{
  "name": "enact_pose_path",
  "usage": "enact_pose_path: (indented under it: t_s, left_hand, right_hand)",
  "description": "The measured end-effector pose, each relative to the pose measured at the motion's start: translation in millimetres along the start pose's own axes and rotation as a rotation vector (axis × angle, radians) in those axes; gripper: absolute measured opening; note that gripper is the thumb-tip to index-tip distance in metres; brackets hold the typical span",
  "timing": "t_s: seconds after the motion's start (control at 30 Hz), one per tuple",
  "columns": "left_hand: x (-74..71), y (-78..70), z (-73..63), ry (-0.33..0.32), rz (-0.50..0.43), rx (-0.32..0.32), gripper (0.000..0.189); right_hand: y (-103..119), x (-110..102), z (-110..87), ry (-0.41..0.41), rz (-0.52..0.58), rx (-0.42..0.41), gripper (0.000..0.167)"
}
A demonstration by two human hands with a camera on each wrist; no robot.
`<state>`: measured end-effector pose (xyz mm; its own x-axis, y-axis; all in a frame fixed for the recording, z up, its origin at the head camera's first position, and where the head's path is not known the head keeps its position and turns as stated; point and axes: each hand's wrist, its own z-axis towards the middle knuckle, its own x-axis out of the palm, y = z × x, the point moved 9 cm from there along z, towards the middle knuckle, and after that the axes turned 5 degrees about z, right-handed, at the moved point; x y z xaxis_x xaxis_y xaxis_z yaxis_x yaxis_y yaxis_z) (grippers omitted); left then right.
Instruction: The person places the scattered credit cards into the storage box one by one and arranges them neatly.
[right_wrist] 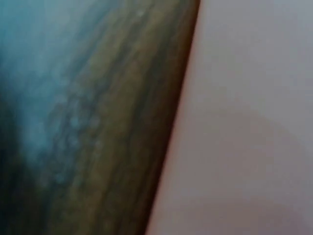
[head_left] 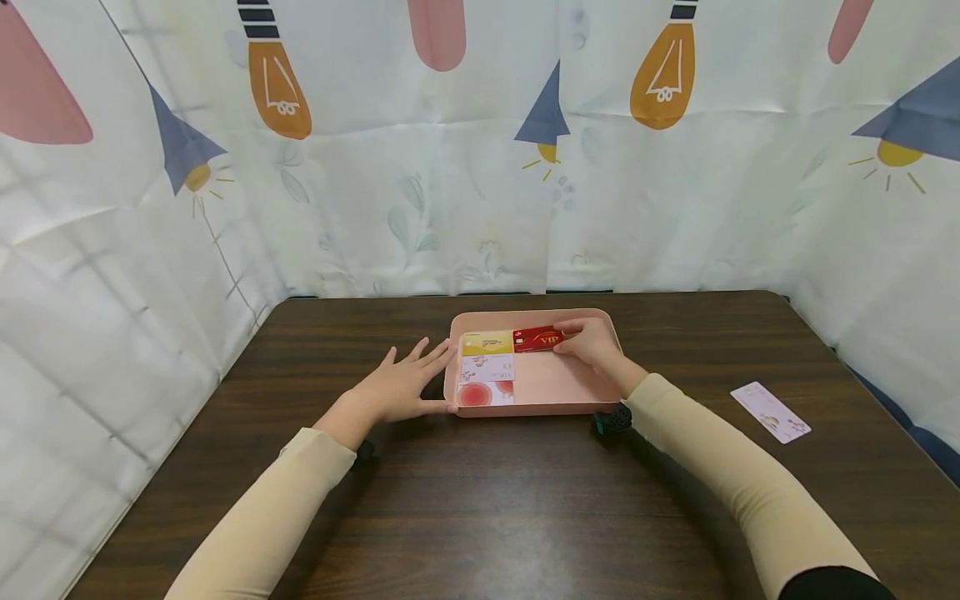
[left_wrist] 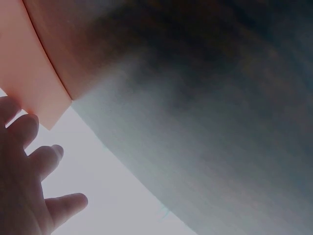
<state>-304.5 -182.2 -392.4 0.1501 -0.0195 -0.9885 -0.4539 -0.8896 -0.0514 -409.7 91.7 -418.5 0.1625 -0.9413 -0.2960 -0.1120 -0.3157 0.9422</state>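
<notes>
Inside 1 pink tray (head_left: 562, 385), 4 cards (head_left: 487, 367).

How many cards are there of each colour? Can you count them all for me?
Yellow card: 1
Red card: 1
White card with red circles: 1
Pale lilac cards: 2
Total: 5 cards

A nook: cloth (head_left: 465, 200) with drawn bulbs (head_left: 663, 75) hangs on three sides of a tabletop (head_left: 487, 500); can't tell which room.
</notes>
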Motion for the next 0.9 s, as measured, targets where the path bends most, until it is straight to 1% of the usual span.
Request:
enact_pose_path:
  t_s: [0.13, 0.57, 0.67, 0.9]
  left_hand:
    - [-0.2, 0.0, 0.2, 0.0, -0.001, 0.0, 0.103]
    - [0.1, 0.3, 0.4, 0.0, -0.006, 0.0, 0.103]
    - [0.0, 0.0, 0.5, -0.001, -0.003, 0.002, 0.103]
    - [-0.1, -0.5, -0.1, 0.004, 0.008, -0.001, 0.103]
  right_hand:
    - [0.0, 2.0, 0.8, 0.011, -0.027, -0.013, 0.044]
    - [1.3, 3.9, -2.3, 0.024, -0.031, -0.015, 0.041]
    - [1.9, 4.1, -2.9, 0.023, -0.061, -0.02, 0.039]
    - [3.3, 5.0, -3.0, 0.035, -0.182, -0.038, 0.04]
